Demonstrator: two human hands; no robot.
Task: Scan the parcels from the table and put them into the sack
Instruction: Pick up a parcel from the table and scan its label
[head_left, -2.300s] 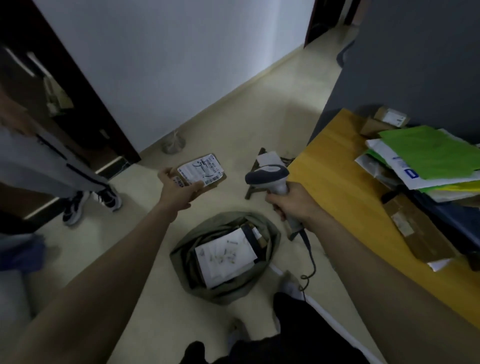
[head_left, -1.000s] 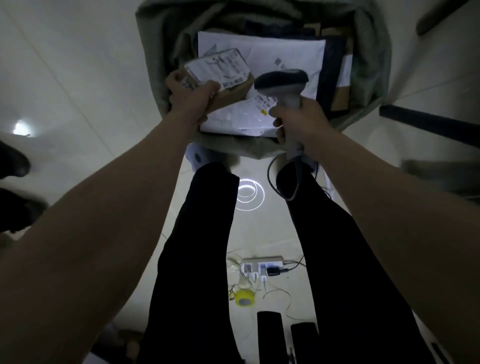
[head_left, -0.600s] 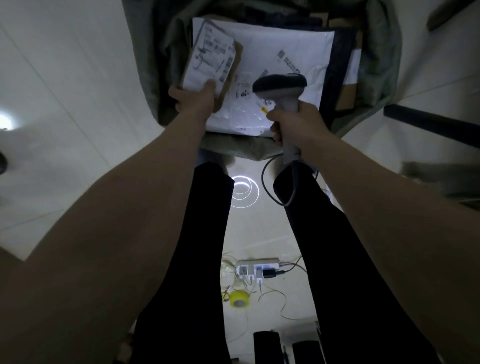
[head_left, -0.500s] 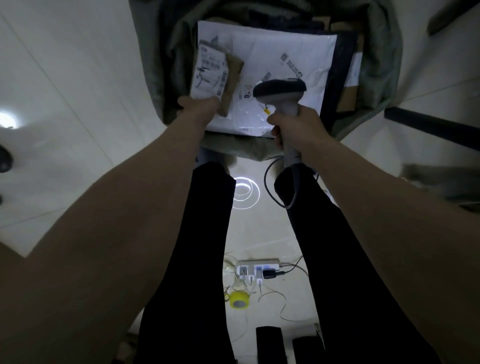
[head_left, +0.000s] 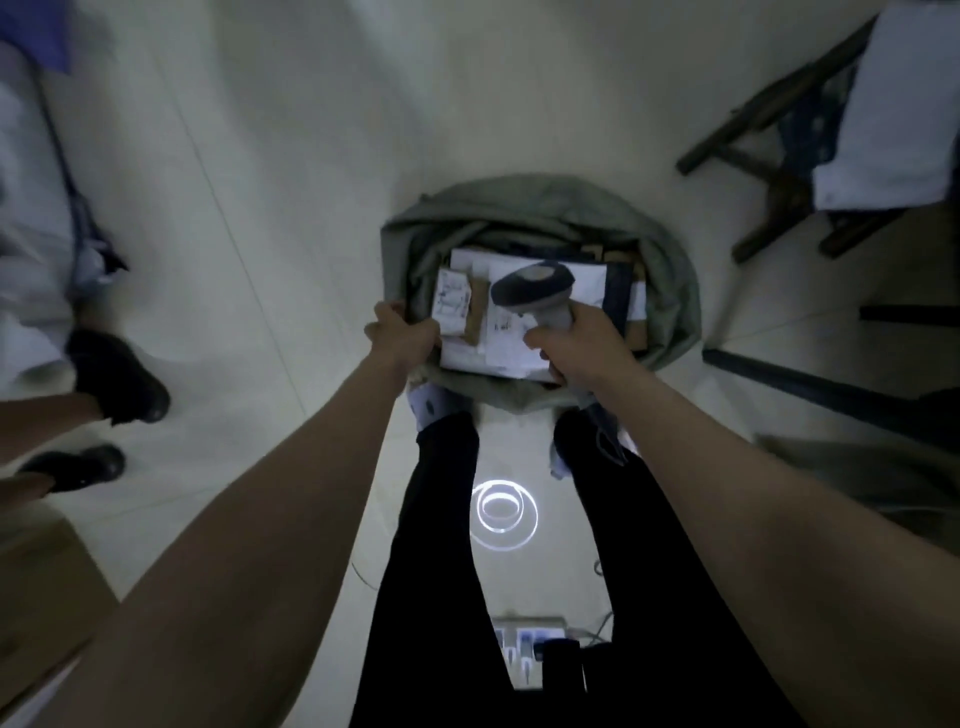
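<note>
At far left a second person's two black shoes (head_left: 111, 382) stand on the pale tiled floor (head_left: 291, 156), with a cardboard box (head_left: 41, 597) nearer. The left hand (head_left: 402, 338) rests at the near-left rim of the grey-green sack (head_left: 670, 275); whether its fingers hold the rim cannot be told. Just right of it the small brown parcel (head_left: 462, 306) — white label up — lies inside the sack on a white mailer (head_left: 589, 283). The right hand (head_left: 576, 345) grips the barcode scanner (head_left: 535, 288) by its handle, head over the parcels. Far right — a dark wooden stool (head_left: 769, 135).
</note>
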